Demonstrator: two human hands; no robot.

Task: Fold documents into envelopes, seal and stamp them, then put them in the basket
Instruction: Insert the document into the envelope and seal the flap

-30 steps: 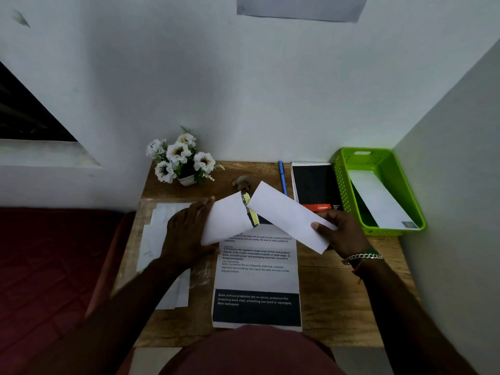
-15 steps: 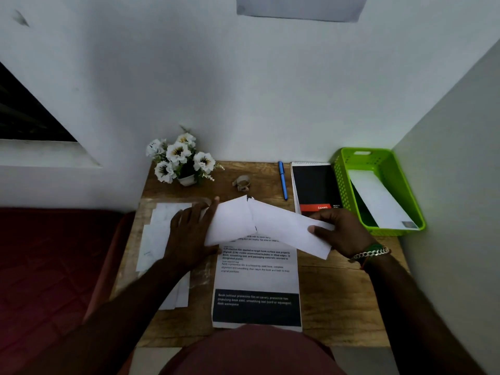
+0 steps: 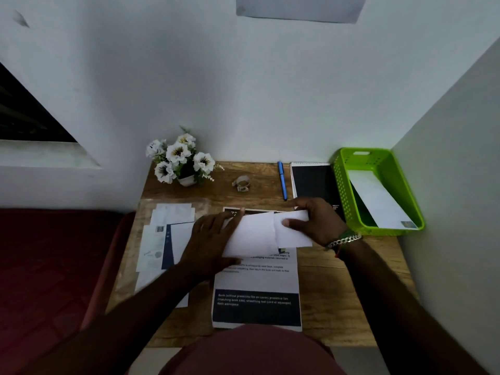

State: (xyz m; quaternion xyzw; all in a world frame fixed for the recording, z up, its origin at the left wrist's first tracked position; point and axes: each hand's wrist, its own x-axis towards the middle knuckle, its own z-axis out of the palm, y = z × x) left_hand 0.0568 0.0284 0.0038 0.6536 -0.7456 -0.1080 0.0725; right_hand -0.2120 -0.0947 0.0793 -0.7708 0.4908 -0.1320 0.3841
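Observation:
Over the middle of the wooden desk [image 3: 349, 293] my left hand [image 3: 211, 242] holds a white envelope [image 3: 251, 235] by its left end. My right hand [image 3: 315, 219] grips a folded white document [image 3: 293, 234] whose left end lies inside or against the envelope's open end. Both lie flat over a printed sheet [image 3: 257, 296] with a dark band near its bottom. A green basket [image 3: 342, 190] at the right edge holds one white envelope [image 3: 377, 200].
A stack of envelopes and papers [image 3: 165, 236] lies at the left. At the back stand a flower pot [image 3: 180, 162], a small roll of stamps [image 3: 241, 183], a blue pen [image 3: 282, 180] and a black notepad [image 3: 312, 180]. Walls close off the back and right.
The document and envelope were lifted and angled in a peak. Now both are lowered flat, and my right hand has pushed the folded document leftward to the envelope.

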